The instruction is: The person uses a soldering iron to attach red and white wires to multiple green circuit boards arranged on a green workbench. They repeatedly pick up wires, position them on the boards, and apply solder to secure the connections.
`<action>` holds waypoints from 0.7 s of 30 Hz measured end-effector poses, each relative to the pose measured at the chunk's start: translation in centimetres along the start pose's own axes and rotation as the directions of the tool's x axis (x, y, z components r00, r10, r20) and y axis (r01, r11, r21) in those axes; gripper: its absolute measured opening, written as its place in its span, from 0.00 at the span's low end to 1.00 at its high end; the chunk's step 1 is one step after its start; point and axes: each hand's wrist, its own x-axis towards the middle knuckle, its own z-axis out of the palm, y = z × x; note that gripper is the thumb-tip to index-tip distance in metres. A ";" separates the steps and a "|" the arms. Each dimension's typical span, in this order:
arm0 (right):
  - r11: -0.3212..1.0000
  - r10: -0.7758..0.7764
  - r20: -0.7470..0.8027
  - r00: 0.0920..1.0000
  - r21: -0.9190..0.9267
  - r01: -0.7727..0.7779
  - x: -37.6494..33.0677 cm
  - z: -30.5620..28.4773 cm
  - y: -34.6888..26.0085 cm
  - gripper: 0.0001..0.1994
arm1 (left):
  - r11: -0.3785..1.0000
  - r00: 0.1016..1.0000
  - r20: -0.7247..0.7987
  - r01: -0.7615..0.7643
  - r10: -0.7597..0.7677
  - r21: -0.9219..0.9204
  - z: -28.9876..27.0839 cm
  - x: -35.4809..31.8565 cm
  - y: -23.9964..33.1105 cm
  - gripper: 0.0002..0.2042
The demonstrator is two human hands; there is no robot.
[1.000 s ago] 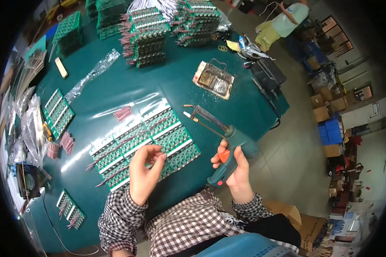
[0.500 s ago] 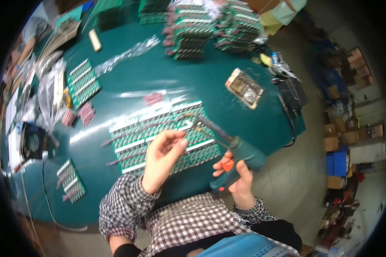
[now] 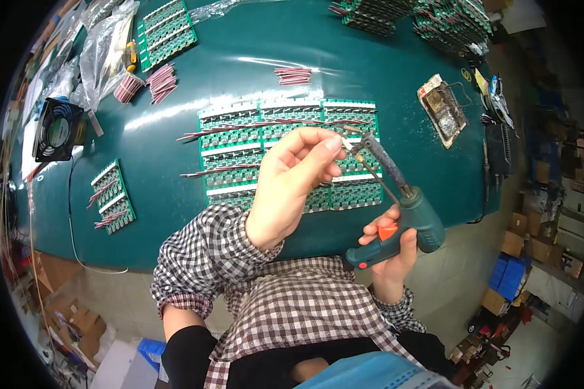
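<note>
My right hand (image 3: 396, 259) is wrapped around the handle of a dark green soldering gun (image 3: 423, 223) with an orange trigger. Its grey-wrapped barrel and thin metal rod slant up and left. Close to the gun's tip, my left hand (image 3: 292, 175) is closed with thumb and index finger pinched together. A small whitish piece shows at those fingertips; what it is I cannot make out. Beneath both lies a block of green circuit boards (image 3: 230, 139) with white strips and rows of reddish wires, partly covered by my left hand.
Behind the boards lies a bundle of reddish wires (image 3: 292, 76). A solder-stained tray (image 3: 442, 111) sits at the far right, near a black box (image 3: 498, 149). A small fan (image 3: 58, 129), another board (image 3: 113, 198) and plastic bags (image 3: 104, 48) are on the left. Stacked boards (image 3: 451, 26) stand at the back.
The view has shifted, so the table's things appear displaced. Against the boards, both hands and the soldering gun have moved right, and the left fingertips are now close to the gun's tip.
</note>
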 end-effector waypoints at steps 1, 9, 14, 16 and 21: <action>1.000 0.005 -0.001 1.000 0.002 -0.005 0.0 0.0 0.1 0.25 | 1.000 1.000 -0.008 0.007 -0.007 -0.012 -0.1 0.0 0.0 0.07; 1.000 0.015 -0.030 0.999 0.026 -0.014 -0.4 0.0 0.4 0.25 | 0.995 0.998 -0.031 0.045 -0.049 -0.094 0.2 -0.1 -0.3 0.07; 0.998 0.054 -0.078 0.995 -0.033 -0.057 -0.7 0.3 0.7 0.26 | 0.994 0.995 -0.078 0.059 -0.066 -0.091 0.3 -0.1 -0.5 0.05; 0.995 0.061 -0.138 0.988 -0.067 -0.071 -0.8 0.7 0.3 0.26 | 0.993 0.992 -0.095 0.072 -0.080 -0.091 0.7 0.2 -0.6 0.05; 0.997 0.080 -0.073 0.994 0.026 -0.078 -1.2 -0.3 0.4 0.22 | 0.989 0.992 -0.073 0.092 -0.101 -0.118 0.6 0.3 -0.8 0.05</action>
